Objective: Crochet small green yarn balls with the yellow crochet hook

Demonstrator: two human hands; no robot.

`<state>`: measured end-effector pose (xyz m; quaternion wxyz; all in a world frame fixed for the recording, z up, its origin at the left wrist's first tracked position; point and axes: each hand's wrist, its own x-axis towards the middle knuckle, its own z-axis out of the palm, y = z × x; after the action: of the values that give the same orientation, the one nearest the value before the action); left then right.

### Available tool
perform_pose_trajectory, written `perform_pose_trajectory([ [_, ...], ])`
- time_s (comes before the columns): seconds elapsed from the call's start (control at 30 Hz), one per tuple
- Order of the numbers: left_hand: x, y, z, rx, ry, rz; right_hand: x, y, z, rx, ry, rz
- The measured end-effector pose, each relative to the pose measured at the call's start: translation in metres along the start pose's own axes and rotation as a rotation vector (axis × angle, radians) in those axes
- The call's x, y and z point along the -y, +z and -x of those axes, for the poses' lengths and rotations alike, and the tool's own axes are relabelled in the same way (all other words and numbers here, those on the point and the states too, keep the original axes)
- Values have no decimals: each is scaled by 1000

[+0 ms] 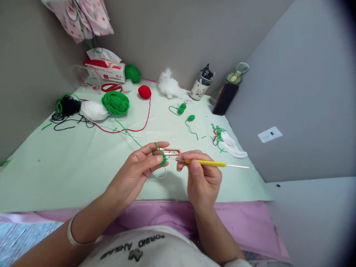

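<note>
Between the thumb and fingers of my left hand (141,163) is a small green crochet piece (163,160). Green yarn runs over the left index finger and back to a green yarn ball (115,103). My right hand (203,178) grips a crochet hook with a yellow handle (207,162), its thin metal tip pointing left at the green piece. Whether the tip sits inside a stitch is too small to tell. Behind the fingers lies a pair of small orange-handled thread snips (174,151). A loop of white yarn (160,177) hangs below the left fingers.
White yarn (94,110), black yarn (69,106) and a red yarn ball (144,92) lie at the back left, near red scissors (111,87) and a tissue box (107,70). White stuffing (168,83), a pen cup (198,88) and a phone (226,98) stand behind. Yarn scraps (218,133) lie right.
</note>
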<state>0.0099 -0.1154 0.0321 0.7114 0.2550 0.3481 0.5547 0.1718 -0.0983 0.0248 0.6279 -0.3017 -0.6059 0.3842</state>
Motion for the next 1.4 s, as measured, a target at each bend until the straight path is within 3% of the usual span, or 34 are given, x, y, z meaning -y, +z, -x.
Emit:
perform_pose_trajectory([
  [0.4,4,0,6,-52,60,-194,-10,0,-2,48,166,-116],
  [0.6,1,2,7,-87,88,-226,-6,-4,-2,70,163,-173],
  [0.87,2,0,7,-82,170,-332,0,-6,2,99,-86,82],
  [1.13,2,4,10,-160,296,-502,-2,-4,4,190,-331,249],
  [1.23,4,7,10,-171,330,-502,-4,-2,7,198,-428,442],
  [1.33,5,8,8,-94,181,-266,-7,-1,12,185,-533,679],
  [1.4,3,7,5,-36,23,-84,-8,-2,12,160,-517,644],
])
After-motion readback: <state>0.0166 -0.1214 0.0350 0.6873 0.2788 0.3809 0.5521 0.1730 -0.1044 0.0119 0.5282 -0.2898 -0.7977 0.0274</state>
